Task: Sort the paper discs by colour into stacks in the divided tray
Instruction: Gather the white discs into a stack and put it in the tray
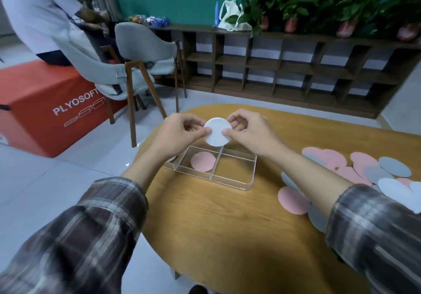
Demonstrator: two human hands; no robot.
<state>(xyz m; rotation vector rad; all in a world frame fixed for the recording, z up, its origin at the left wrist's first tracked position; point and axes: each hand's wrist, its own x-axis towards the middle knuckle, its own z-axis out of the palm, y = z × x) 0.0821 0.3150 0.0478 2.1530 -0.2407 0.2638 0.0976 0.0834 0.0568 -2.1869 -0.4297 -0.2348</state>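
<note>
A white paper disc (pixel 217 131) hangs in the air above the far side of the clear divided tray (pixel 237 185). My left hand (pixel 180 132) pinches its left edge and my right hand (pixel 247 131) pinches its right edge. One pink disc (pixel 203 161) lies flat in the tray's near-left compartment. The near-right compartment holds nothing. The far compartments are mostly hidden behind my hands. A loose pile of pink, grey and white discs (pixel 364 170) is spread over the right side of the wooden table (pixel 227 236).
A pink disc (pixel 292 200) lies apart from the pile, next to my right forearm. Beyond the table stand grey chairs (pixel 141 50), an orange box (pixel 45 102), a low shelf (pixel 284 66) with plants, and a person (pixel 38 13) at the far left.
</note>
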